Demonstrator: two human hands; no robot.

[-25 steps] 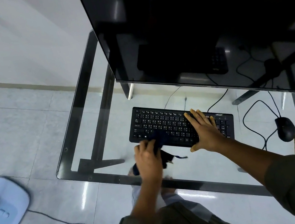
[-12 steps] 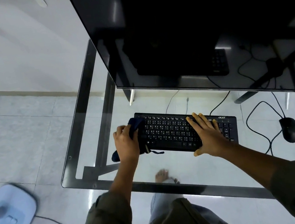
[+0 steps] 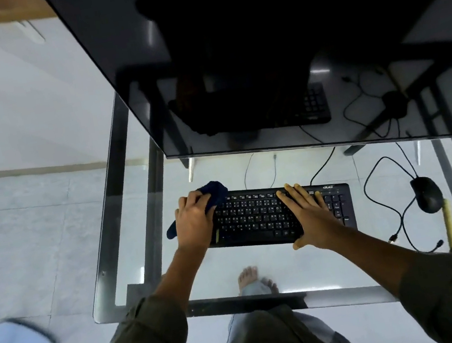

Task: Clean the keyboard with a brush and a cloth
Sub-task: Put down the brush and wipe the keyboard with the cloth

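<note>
head view: a dark blue cloth [image 3: 214,193] is gripped in the curled fingers of the left hand [image 3: 194,224] at the keyboard's [image 3: 257,220] far left corner, with cloth showing beyond both ends of the fist. the keyboard, lying on the glass desk [image 3: 352,255], is pressed flat under the spread right hand [image 3: 309,214].

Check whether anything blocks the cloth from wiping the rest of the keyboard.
Only the right hand, flat on the keyboard right of centre. The left hand grips the cloth at the far left corner; the stretch between the two hands is bare.
</note>
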